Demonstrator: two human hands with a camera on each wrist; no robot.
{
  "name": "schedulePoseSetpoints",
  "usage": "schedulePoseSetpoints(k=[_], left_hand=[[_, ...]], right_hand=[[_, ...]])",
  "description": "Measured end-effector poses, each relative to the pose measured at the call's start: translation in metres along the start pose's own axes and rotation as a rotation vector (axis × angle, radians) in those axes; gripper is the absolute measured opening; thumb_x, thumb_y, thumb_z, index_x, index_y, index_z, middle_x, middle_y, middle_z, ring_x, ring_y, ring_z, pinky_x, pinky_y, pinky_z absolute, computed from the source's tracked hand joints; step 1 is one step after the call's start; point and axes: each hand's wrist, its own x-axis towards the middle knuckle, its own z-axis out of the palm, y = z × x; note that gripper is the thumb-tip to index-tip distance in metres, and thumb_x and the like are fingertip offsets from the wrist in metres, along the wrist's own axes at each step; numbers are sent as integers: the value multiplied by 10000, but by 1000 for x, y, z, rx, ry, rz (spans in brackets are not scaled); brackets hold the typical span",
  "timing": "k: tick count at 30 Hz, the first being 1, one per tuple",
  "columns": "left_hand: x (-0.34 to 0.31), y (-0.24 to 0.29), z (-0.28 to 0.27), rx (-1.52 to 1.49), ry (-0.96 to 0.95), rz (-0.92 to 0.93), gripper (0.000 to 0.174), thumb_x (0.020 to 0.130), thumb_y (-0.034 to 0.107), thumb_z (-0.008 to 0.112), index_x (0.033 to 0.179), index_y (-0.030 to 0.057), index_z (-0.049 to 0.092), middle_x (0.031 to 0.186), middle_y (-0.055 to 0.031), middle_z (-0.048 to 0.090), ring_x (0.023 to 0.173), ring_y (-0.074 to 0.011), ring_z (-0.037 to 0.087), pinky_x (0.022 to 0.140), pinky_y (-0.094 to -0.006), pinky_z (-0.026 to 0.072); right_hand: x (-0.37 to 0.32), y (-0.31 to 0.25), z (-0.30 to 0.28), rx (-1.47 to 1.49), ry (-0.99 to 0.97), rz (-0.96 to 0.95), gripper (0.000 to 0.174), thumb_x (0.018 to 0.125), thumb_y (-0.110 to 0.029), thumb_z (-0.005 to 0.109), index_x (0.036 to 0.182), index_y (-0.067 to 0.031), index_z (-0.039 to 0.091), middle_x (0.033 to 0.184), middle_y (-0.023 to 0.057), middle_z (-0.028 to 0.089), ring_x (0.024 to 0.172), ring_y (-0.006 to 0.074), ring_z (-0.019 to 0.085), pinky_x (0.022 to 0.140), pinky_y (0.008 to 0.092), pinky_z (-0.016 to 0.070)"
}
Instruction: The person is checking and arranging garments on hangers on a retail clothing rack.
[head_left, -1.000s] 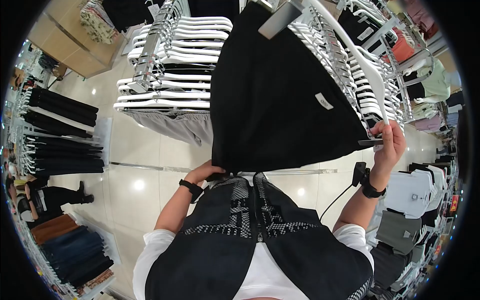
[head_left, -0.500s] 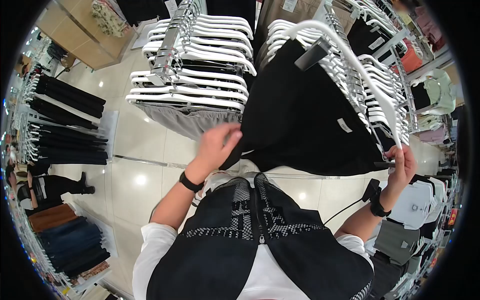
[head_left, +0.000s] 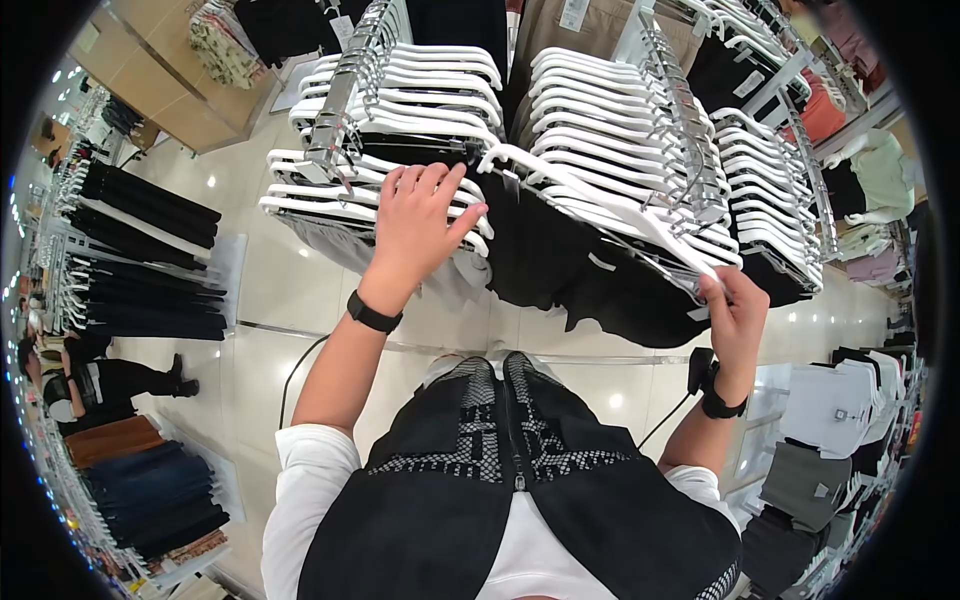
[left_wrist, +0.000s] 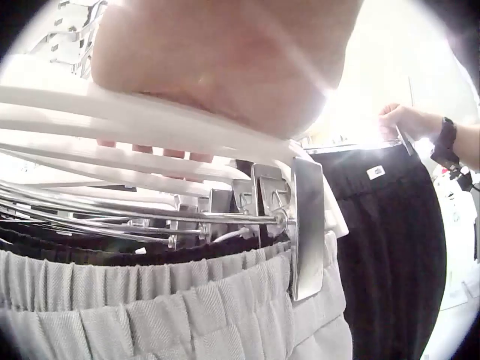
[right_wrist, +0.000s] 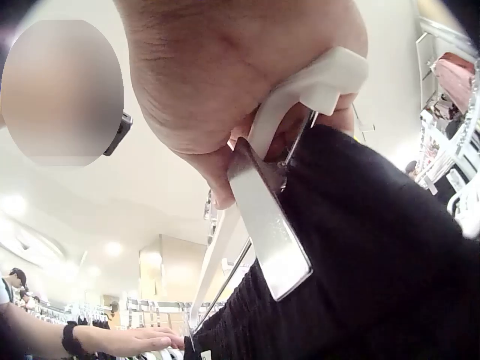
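In the head view the left hand (head_left: 415, 225) lies over the white hangers (head_left: 330, 205) of the left rack, fingers spread; its palm (left_wrist: 217, 67) is above them in the left wrist view. Grey elastic-waisted garments (left_wrist: 150, 311) hang there from metal clips (left_wrist: 307, 229). The right hand (head_left: 737, 310) grips one end of a white hanger (head_left: 600, 205) bearing a black garment (head_left: 625, 300) with a small white label. Close up in the right wrist view, fingers of the right hand (right_wrist: 247, 82) curl round the hanger end beside a metal clip (right_wrist: 270, 225).
A middle rack of white hangers (head_left: 600, 120) stands just beyond the held hanger, with another row (head_left: 765, 190) to its right. Dark trousers (head_left: 150, 205) and folded-over jeans (head_left: 150, 490) hang at the left. White tops (head_left: 830, 400) hang at the right. A person (head_left: 130, 380) is at the far left.
The left hand has let go of the black garment's edge and moved up to the left rack's hangers. The right hand has brought the hanger and garment down and left, now lying level before the middle rack.
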Motion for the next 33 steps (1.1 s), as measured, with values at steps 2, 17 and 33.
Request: schedulePoseSetpoints(k=[2,17,33], left_hand=[[-3,-1,-4,-21,-40,-19,399,864,391,679,1102,72,662,1125,-91,606,1089,-297,538,967,-439,403],[-19,3,-6,-92,-2,-33,479,838,372,710,1188,50,653,1153,-114,643,1131,-345,542,994,-471,421],[-36,2,-8,-47,-71,-10,562,869,424,656,1287,55,589,1335,-163,559,1270,-372,475,1085,-505,340]], right_hand=[[5,-3,4,-24,23,-9,184,896,-138,699,846,33,653,605,70,569,529,111,467,502,259,360],[53,-51,114,-235,6,-487,211,871,-231,707,816,-48,617,654,93,603,549,292,591,482,376,421],[102,-105,206,-76,-31,-581,234,903,-255,662,792,-56,610,679,104,632,549,299,626,480,395,465]])
